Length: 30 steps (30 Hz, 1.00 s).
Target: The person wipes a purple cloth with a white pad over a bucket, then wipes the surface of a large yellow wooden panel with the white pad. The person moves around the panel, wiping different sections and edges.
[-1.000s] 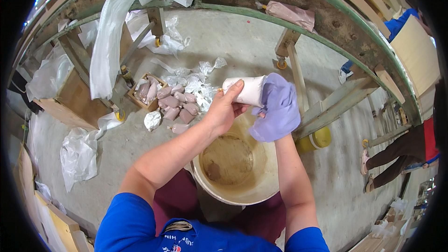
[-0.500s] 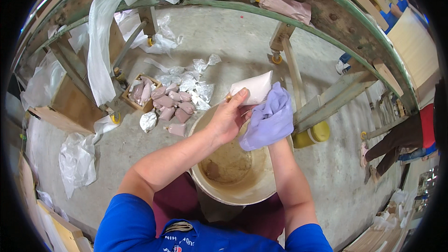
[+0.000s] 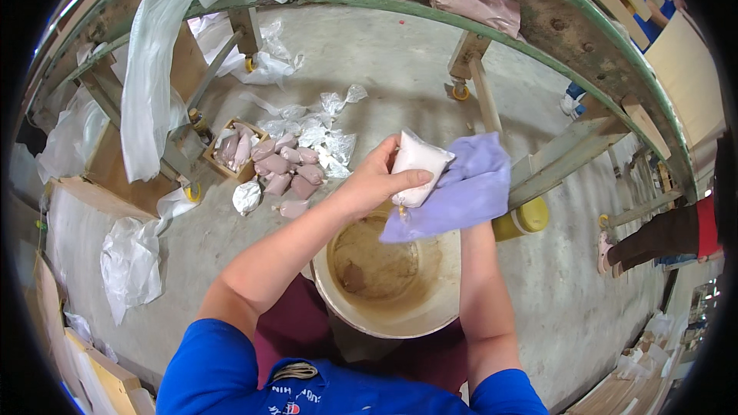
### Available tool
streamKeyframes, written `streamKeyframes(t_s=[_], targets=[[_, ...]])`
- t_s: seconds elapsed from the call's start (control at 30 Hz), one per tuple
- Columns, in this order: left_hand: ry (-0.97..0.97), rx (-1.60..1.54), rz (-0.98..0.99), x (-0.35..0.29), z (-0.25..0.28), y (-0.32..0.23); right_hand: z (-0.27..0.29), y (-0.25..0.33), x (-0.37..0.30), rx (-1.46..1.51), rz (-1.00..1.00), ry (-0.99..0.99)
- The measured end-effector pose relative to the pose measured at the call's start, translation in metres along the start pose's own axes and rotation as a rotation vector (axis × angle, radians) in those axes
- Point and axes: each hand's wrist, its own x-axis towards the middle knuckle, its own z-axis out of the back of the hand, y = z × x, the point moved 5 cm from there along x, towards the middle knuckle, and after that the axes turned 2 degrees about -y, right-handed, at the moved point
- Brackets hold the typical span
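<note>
From my remote view, the small white plastic pouch filled with pale powder or paste [image 3: 416, 175] has turned over the last second: it lay sideways like a roll, then tipped corner-up, and now stands nearly upright with its broad face toward the camera. The lilac soft cloth [image 3: 460, 190] has slid from the pouch's right end to lie behind and under it. I judge that a wiping pass is working round the pouch, face by face.

My left hand [image 3: 378, 179] is closed round the pouch, fingers across its front, thumb hidden behind. My right hand [image 3: 474, 211] is almost wholly covered by the cloth, which it seems to grip from beneath; I cannot tell how far it is closed.

The pouch is plump, smooth and glossy, held above the far rim of the round cream plastic bucket [image 3: 390, 280], whose inside is smeared brown. On the concrete floor [image 3: 369, 61] to the left lies a heap of pinkish filled pouches [image 3: 288, 171] beside a small wooden box [image 3: 233, 149].
</note>
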Motion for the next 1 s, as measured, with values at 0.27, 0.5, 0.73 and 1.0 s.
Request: streamKeyframes(t_s=[0.27, 0.5, 0.73, 1.0], targets=[[-0.065, 0.229, -0.140, -0.004, 0.002, -0.002, -0.001, 0.034, -0.009, 0.090, -0.002, 0.022], [0.000, 0.319, -0.260, 0.001, -0.010, -0.003, 0.007, 0.005, -0.012, 0.852, -0.388, -0.102], [-0.010, 0.301, -0.217, -0.001, -0.002, -0.009, 0.022, 0.047, 0.000, 0.378, 0.042, 0.030], [0.054, 0.636, -0.349, 0.002, -0.018, -0.012, -0.005, -0.012, -0.004, 0.533, -0.102, -0.131]])
